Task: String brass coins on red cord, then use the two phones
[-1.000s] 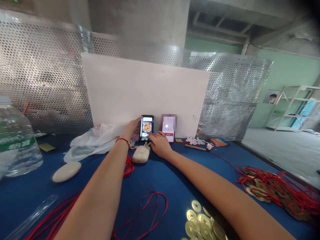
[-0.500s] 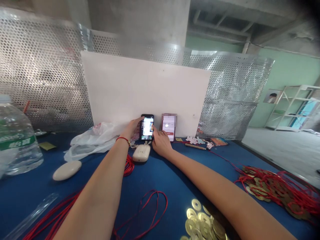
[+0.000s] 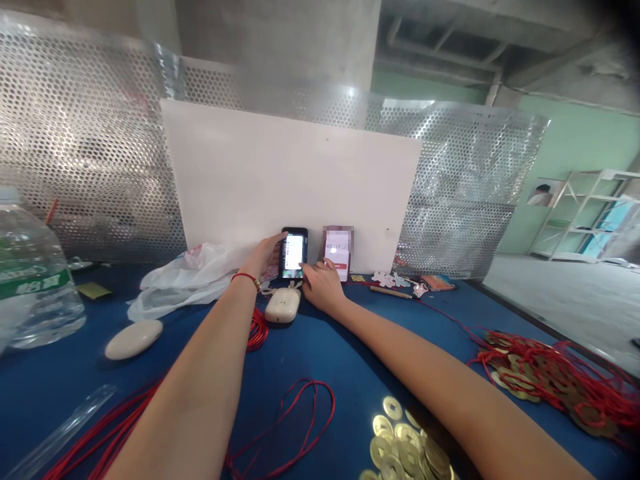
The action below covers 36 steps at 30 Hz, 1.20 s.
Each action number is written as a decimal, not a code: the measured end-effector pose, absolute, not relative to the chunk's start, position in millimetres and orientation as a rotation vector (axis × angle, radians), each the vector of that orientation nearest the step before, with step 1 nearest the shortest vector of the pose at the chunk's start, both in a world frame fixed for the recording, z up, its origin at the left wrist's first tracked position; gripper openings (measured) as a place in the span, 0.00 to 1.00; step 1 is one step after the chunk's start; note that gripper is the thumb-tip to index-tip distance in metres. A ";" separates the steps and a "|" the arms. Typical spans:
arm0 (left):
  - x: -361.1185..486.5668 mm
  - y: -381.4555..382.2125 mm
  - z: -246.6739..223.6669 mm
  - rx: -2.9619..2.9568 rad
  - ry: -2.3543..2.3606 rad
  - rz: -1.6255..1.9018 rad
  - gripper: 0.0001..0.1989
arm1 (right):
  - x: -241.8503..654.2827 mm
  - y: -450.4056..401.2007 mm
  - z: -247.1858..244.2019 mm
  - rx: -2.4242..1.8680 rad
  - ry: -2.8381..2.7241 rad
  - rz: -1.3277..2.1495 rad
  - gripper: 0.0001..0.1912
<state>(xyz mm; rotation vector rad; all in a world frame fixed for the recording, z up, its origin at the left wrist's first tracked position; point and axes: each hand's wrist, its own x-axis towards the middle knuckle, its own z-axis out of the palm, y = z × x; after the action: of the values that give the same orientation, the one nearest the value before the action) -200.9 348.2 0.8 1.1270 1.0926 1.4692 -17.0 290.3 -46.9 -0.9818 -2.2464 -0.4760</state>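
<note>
My left hand (image 3: 264,257) holds a black smartphone (image 3: 294,253) upright by its left side, with a bright white page on the screen. My right hand (image 3: 323,288) reaches in from the right, and its fingertips touch the phone's lower right corner. Just right of the phone, a second phone (image 3: 337,257) leans against a white board (image 3: 290,173), showing digits and a red button; its top is blurred. A white oval case (image 3: 283,305) lies below the phone, just left of my right hand, on a blue tabletop (image 3: 320,360).
A plastic bag (image 3: 185,283) and large water bottle (image 3: 35,287) stand left; a white pebble-shaped case (image 3: 133,339), clear ruler (image 3: 65,427) and red cord (image 3: 285,427) lie in front. Loose brass coins (image 3: 405,443) and corded coins (image 3: 545,380) lie right, before perforated metal sheeting (image 3: 460,193).
The phone screen has gone from a food picture to a white page. The digits on the second phone have changed. My hands have barely moved, and my head has tilted slightly.
</note>
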 end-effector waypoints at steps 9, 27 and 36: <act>-202.4 348.6 1.6 1.132 1.070 1.434 0.19 | -16.7 289.2 -46.1 -0.917 -2.249 -0.468 0.20; -206.1 351.9 -4.2 1.296 1.043 1.425 0.21 | -17.5 291.7 -46.9 -0.865 -2.249 -0.485 0.14; -205.0 350.0 -3.7 1.279 1.040 1.430 0.22 | -17.7 291.4 -46.6 -0.854 -2.244 -0.475 0.14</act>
<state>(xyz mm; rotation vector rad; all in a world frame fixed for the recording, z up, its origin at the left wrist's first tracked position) -205.0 350.0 -3.7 1.2787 1.0400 1.4298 -17.7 291.4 -46.6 -0.8541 -2.2436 -0.4748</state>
